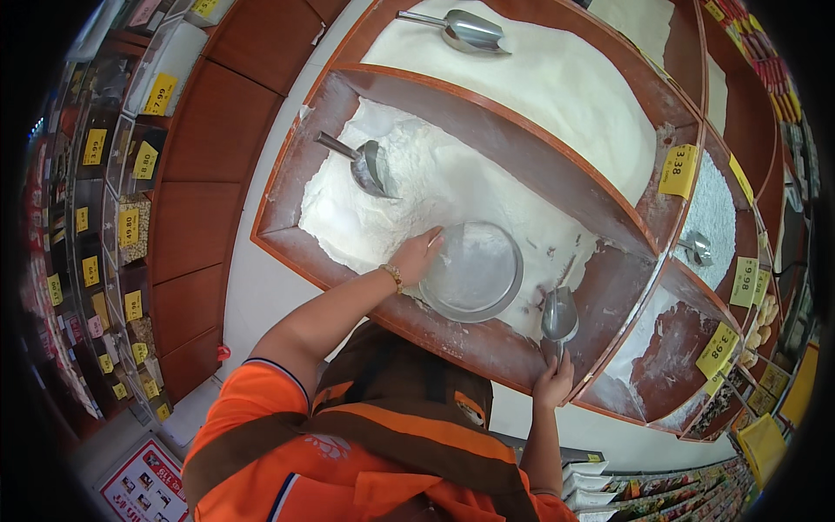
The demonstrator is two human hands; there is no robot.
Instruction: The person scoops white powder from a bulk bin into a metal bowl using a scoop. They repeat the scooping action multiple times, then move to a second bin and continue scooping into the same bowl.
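Note:
With my left hand (418, 258) I grip the rim of a round, shallow metal sieve (475, 271); a little white powder lies inside. It sits low over the front of a wooden bin (567, 417) that holds white flour-like powder (450, 169). At the bin's right front corner, my right hand (553, 382) is closed around the handle of a metal scoop (560, 314). That scoop's bowl points away from me, over the edge of the powder. A second metal scoop (372, 168) rests in the powder at the back left.
Behind a wooden divider (522, 137), another bin holds white granular stuff (554, 65) with a metal scoop (473, 31) on it. More bins with price tags (678, 171) stand to the right, one with a small scoop (698, 249). Shelves with tagged containers (134, 228) line the left.

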